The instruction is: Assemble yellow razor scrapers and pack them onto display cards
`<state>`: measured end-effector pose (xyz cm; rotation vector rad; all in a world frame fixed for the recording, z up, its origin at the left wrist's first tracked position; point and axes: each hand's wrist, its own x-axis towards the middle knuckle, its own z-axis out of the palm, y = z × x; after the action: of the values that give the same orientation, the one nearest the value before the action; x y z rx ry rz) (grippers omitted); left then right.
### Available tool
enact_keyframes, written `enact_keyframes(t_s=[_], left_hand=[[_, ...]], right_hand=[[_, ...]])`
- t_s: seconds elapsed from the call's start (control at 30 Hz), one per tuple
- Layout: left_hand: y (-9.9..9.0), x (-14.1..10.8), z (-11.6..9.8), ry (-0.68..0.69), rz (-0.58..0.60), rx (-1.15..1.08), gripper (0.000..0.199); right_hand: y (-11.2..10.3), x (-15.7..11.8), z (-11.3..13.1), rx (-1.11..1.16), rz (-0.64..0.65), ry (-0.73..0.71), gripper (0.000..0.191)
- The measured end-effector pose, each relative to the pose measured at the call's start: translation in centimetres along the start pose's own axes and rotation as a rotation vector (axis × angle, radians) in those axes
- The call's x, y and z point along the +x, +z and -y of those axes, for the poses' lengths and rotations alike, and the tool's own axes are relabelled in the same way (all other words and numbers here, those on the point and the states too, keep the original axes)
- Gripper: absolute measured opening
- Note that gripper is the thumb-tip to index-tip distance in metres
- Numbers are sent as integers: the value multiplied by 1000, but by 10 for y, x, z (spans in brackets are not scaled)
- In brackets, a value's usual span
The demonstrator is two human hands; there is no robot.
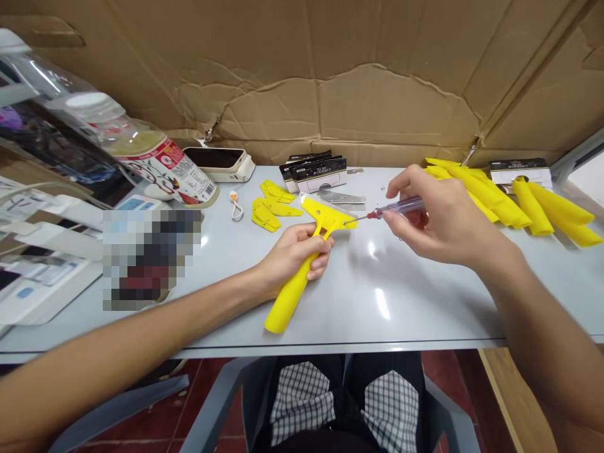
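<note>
Your left hand [302,255] is wrapped around the neck of a yellow plastic scraper with a tube-shaped handle and a wide flat head [292,292], held over the front part of the glossy pale grey table [349,308], its head pointing away from you. Your right hand [436,217] pinches a slim screwdriver with a clear purplish handle and red collar [403,206], its tip at the head's right end. Just beyond lie flat yellow plastic plates [268,214] and thin silver metal blades [346,198]; more yellow tube-handled pieces [495,195] are piled at right.
</note>
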<state>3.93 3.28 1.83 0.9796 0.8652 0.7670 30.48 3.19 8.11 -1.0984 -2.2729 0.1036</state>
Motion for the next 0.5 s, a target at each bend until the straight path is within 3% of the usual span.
enact_keyframes(t_s=[0.1,0.3,0.5], left_hand=[[0,0,0,1,-4,-1,18],[-1,0,1,-4,-8,-9,18],[1,0,0,-5,-16,-6,18]], right_hand=[[-2,-2,-2,53,27,-9,28],[-4,1,-2,47,35,5,4],[-5,2,-2,-70,14,13,10]])
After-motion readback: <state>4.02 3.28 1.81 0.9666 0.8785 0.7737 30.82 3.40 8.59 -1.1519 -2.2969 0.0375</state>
